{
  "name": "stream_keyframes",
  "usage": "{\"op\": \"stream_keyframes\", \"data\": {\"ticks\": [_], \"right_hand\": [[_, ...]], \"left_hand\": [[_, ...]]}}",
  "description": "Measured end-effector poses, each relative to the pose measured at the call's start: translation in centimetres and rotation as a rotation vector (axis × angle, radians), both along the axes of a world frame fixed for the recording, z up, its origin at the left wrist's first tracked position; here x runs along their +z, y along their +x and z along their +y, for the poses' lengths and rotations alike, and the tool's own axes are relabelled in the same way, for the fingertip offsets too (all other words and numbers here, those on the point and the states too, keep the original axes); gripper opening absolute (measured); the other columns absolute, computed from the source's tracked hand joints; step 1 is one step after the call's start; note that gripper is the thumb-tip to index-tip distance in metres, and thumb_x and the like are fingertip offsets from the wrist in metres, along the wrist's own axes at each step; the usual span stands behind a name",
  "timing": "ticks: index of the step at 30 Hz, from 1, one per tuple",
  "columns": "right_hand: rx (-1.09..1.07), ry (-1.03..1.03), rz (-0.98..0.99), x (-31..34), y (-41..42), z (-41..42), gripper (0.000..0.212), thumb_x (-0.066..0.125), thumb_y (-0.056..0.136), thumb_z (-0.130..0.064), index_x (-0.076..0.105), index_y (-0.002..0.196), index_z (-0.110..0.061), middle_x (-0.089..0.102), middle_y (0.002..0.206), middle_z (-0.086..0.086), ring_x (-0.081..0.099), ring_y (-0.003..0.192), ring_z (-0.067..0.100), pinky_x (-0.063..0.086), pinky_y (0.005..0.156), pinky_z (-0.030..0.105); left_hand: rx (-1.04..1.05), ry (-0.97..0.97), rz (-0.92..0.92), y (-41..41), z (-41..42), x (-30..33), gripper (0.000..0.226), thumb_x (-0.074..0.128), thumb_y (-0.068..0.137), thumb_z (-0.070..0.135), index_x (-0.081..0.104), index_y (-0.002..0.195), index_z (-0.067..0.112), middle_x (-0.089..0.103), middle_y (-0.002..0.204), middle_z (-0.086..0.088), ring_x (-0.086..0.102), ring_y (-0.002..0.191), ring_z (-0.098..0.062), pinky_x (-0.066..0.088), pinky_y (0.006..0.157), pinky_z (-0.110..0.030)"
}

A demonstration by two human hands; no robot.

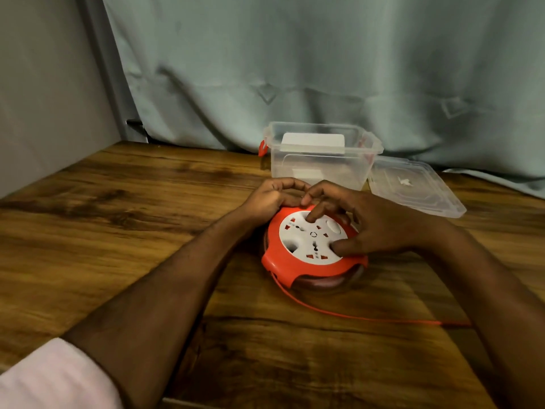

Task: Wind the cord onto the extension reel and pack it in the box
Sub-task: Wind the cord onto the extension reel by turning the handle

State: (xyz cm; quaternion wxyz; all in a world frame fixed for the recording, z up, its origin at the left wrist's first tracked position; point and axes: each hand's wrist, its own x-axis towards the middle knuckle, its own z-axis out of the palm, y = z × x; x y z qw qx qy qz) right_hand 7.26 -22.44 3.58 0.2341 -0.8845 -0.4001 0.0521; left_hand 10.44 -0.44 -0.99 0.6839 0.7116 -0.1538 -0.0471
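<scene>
A round orange extension reel with a white socket face lies flat on the wooden table. My left hand grips its far left rim with curled fingers. My right hand lies over the reel's right side, one fingertip and the thumb pressed into recesses of the white face. A thin orange cord runs out from the reel's near left side and trails right across the table, passing under my right forearm. Behind the reel stands a clear plastic box with orange latches, open at the top.
The box's clear lid lies flat to the right of the box. A grey-green curtain hangs along the table's back edge, and a grey wall closes the left side. Something white shows inside the box.
</scene>
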Motion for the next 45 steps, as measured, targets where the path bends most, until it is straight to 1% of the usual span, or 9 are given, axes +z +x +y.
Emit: {"op": "stream_keyframes", "data": {"ticks": [5, 9, 16, 23, 27, 31, 35, 41, 45], "right_hand": [[-0.028, 0.053, 0.037, 0.0, -0.1, 0.3, 0.081, 0.091, 0.073, -0.015, 0.037, 0.13, -0.033, 0.072, 0.12, -0.01, 0.071, 0.108, 0.014, 0.065, 0.08, 0.041], [-0.059, 0.043, -0.034, 0.1, -0.6, 0.8, 0.082, 0.092, 0.064, -0.032, 0.032, 0.119, -0.036, 0.074, 0.113, -0.012, 0.072, 0.102, 0.016, 0.064, 0.08, 0.045], [-0.179, 0.014, -0.117, 0.4, -1.1, 1.1, 0.086, 0.098, 0.057, -0.04, 0.03, 0.11, -0.035, 0.078, 0.1, -0.012, 0.072, 0.088, 0.011, 0.063, 0.078, 0.043], [-0.301, 0.004, -0.294, -0.7, -1.5, 2.2, 0.073, 0.088, 0.059, -0.061, 0.038, 0.103, -0.032, 0.067, 0.072, -0.008, 0.063, 0.065, 0.009, 0.05, 0.057, 0.031], [-0.314, 0.004, -0.317, -0.8, -1.4, 2.2, 0.066, 0.086, 0.058, -0.061, 0.042, 0.097, -0.032, 0.067, 0.073, -0.008, 0.062, 0.066, 0.009, 0.046, 0.057, 0.03], [-0.295, 0.03, -0.289, -0.7, -1.5, 1.8, 0.061, 0.087, 0.059, -0.059, 0.043, 0.093, -0.032, 0.07, 0.075, -0.007, 0.064, 0.066, 0.009, 0.052, 0.059, 0.034], [-0.313, 0.001, -0.309, -0.7, -1.5, 1.8, 0.057, 0.087, 0.058, -0.061, 0.049, 0.086, -0.029, 0.069, 0.072, -0.008, 0.064, 0.068, 0.01, 0.05, 0.059, 0.032], [-0.508, -0.009, -0.431, -2.0, -1.8, 3.8, 0.06, 0.079, 0.066, -0.073, 0.044, 0.059, -0.025, 0.049, 0.062, -0.014, 0.051, 0.073, 0.015, 0.036, 0.068, 0.031], [-0.486, 0.004, -0.406, -2.3, -2.1, 4.7, 0.058, 0.077, 0.071, -0.069, 0.043, 0.054, -0.025, 0.069, 0.083, -0.011, 0.062, 0.089, 0.017, 0.041, 0.072, 0.032]], "left_hand": [[0.026, -0.006, 0.029, -0.1, 0.0, 0.0, 0.03, 0.063, 0.085, -0.002, 0.065, 0.114, 0.004, 0.071, 0.101, -0.024, 0.069, 0.083, -0.032, 0.057, 0.075, -0.038], [0.048, -0.021, 0.013, -0.2, -0.3, 0.1, 0.032, 0.066, 0.083, -0.004, 0.066, 0.115, 0.002, 0.069, 0.11, -0.028, 0.068, 0.088, -0.034, 0.057, 0.08, -0.041], [0.133, -0.038, 0.026, -0.3, -0.1, 0.1, 0.035, 0.068, 0.083, -0.002, 0.063, 0.117, 0.004, 0.068, 0.091, -0.02, 0.068, 0.068, -0.024, 0.057, 0.057, -0.029], [0.335, -0.072, -0.017, 0.4, -0.5, -0.6, 0.032, 0.073, 0.077, 0.0, 0.065, 0.107, 0.01, 0.068, 0.109, -0.02, 0.068, 0.079, -0.027, 0.056, 0.064, -0.033], [0.318, 0.018, -0.017, 0.3, -0.4, -0.4, 0.022, 0.071, 0.083, 0.008, 0.069, 0.105, 0.007, 0.071, 0.086, -0.011, 0.069, 0.076, -0.026, 0.055, 0.068, -0.032], [0.117, 0.06, 0.077, 0.1, -0.1, 0.1, 0.023, 0.069, 0.087, 0.014, 0.073, 0.108, 0.005, 0.074, 0.107, -0.017, 0.07, 0.096, -0.027, 0.054, 0.09, -0.04], [0.106, 0.063, 0.081, -0.1, -0.5, 0.0, 0.025, 0.064, 0.089, 0.007, 0.07, 0.111, -0.003, 0.07, 0.111, -0.025, 0.066, 0.093, -0.029, 0.053, 0.093, -0.044], [0.163, -0.022, 0.061, 0.1, -1.1, -0.4, 0.023, 0.062, 0.089, 0.0, 0.067, 0.109, -0.009, 0.071, 0.096, -0.018, 0.068, 0.077, -0.018, 0.058, 0.07, -0.024], [0.1, -0.02, 0.077, -0.1, -0.8, -0.1, 0.023, 0.06, 0.091, 0.001, 0.066, 0.11, -0.01, 0.073, 0.091, -0.011, 0.07, 0.073, -0.013, 0.058, 0.069, -0.023]]}}
